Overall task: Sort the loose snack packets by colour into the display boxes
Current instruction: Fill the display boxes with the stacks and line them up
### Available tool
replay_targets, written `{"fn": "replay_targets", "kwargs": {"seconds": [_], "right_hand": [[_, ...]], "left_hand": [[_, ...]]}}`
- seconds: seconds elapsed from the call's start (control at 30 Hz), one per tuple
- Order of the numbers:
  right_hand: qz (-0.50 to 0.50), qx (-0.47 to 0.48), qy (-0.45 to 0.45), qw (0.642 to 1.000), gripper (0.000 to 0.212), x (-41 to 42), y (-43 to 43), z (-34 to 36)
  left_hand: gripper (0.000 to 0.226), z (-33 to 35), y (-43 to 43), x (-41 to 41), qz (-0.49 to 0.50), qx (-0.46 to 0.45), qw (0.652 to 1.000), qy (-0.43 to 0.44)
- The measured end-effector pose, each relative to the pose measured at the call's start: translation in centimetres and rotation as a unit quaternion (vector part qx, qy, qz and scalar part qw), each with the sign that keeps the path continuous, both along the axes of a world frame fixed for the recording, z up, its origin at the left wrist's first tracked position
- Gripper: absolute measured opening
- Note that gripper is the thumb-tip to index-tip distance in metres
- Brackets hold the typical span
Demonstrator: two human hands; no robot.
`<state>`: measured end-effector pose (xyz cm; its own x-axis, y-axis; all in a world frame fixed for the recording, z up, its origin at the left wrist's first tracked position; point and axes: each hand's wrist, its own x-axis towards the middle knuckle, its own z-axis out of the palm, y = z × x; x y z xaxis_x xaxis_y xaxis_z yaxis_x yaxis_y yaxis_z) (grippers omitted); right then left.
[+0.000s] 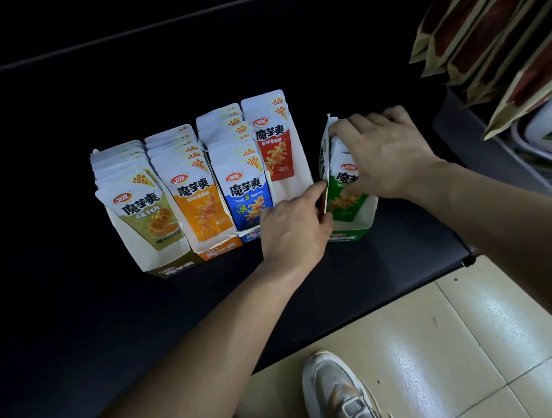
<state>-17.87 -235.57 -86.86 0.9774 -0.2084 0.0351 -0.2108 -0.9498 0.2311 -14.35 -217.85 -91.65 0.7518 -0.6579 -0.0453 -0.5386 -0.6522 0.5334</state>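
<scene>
Dim overall; the black table (82, 315) swallows detail, yet the packets (190, 194) at centre read sharp. Glare on floor tiles (466, 326) at five o'clock; hanging bags (483, 38) at two o'clock are blurred and stretched.

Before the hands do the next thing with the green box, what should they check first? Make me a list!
1. Green box steady: ok, the left hand pinches its side wall.
2. Green packets under control: ok, the right hand grips their tops.
3. Green box in line with the row: not ok, it stands apart from the red box.
4. Front packets match their boxes' colours: ok for the olive box, orange box and blue box.
5. Packets behind the front ones match: cannot tell, only their white tops show.
</scene>
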Motion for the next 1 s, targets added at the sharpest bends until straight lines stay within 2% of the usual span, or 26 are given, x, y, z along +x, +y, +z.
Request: {"fn": "replay_targets", "kwargs": {"seconds": [0.07,0.17,0.33,0.5,0.67,0.8,1.0], "right_hand": [[-0.007,-0.028,0.016,0.999,0.11,0.0,-0.5,0.6],[-0.011,-0.039,-0.003,0.999,0.11,-0.1,-1.1,0.6],[-0.069,-0.005,-0.058,0.996,0.117,-0.2,-0.9,-0.4],[-0.073,0.044,-0.057,0.995,0.129,0.1,-0.8,-0.8],[-0.068,0.015,-0.093,0.993,0.108,-0.1,-0.6,-1.9],[-0.063,0.058,-0.081,0.993,0.109,0.1,-0.7,-1.2],[-0.053,0.061,-0.09,0.993,0.103,-0.5,-0.9,-1.4]], "left_hand": [[0.052,0.0,0.1,0.0,-0.001,-0.005,1.0,0.009],[0.051,0.0,0.2,-0.1,-0.005,-0.011,1.0,0.007],[0.053,-0.2,-0.1,0.1,-0.006,-0.006,1.0,0.019],[0.052,-0.2,0.0,0.0,-0.008,-0.002,1.0,0.016],[0.052,-0.5,-0.2,-0.1,-0.006,0.0,1.0,0.001],[0.053,-0.7,-0.1,-0.1,-0.003,-0.003,1.0,-0.007],[0.053,-0.7,-0.3,-0.3,-0.002,-0.002,1.0,-0.005]]}}
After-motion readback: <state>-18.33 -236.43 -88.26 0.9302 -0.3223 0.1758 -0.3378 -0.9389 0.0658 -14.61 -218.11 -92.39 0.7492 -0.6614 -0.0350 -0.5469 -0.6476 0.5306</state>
